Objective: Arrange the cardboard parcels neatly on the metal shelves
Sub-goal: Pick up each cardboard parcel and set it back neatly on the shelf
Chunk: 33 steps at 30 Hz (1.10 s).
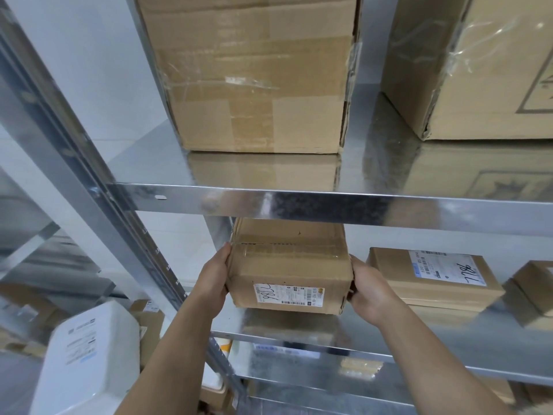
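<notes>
Both hands, the left hand [214, 281] and right hand [369, 290], clamp flat against opposite sides of the labelled cardboard parcel [288, 272], seemingly to square it on the middle metal shelf [449, 333] beside the flat parcel [434, 278].

We hold the parcel [288, 277] from both sides, left hand [214, 280] on its left face, right hand [369, 290] on its right. Directly above our grip the upper shelf's front rail [329, 206] sits close over the parcel's top, so little room shows there. Left of our left hand the way is open up to the slanted upright post [140, 232]. Just right of our right hand a flat labelled parcel [434, 280] lies on the same shelf [449, 333], leaving a narrow gap. Below our grip, bare shelf surface shows toward the front edge.
</notes>
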Available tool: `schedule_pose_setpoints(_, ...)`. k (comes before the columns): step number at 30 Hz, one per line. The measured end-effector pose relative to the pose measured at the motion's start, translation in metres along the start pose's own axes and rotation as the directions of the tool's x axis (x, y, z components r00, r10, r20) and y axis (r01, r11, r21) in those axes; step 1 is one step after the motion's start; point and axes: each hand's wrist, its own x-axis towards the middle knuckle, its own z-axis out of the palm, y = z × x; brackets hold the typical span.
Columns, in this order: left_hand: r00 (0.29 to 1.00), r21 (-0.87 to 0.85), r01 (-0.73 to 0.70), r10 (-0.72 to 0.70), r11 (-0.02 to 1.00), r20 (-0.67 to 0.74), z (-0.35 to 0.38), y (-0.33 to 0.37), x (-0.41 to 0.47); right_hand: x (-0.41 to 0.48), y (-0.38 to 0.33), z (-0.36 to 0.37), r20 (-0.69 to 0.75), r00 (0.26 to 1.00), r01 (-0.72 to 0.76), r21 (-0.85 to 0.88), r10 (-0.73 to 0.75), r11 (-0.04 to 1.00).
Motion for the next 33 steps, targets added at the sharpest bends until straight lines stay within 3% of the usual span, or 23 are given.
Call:
schedule_pose_setpoints(20, 1.000, 0.060, -0.015, 0.015, 0.998, 0.014, 0.000, -0.007, -0.001, 0.010, 0.010, -0.009, -0.020, 0.999, -0.032, 0.044, 0.033, 0.998)
schedule_pose_setpoints(27, 0.998, 0.049, -0.022, 0.019, 0.999, 0.053, -0.009, -0.011, 0.004, 0.009, 0.006, -0.015, 0.017, 0.997, -0.075, -0.060, 0.076, 0.995)
schedule_pose_setpoints(33, 0.997, 0.010, -0.011, 0.010, 1.000, 0.075, -0.017, -0.003, 0.007, 0.013, 0.004, -0.023, 0.075, 0.996, -0.055, 0.015, 0.054, 0.998)
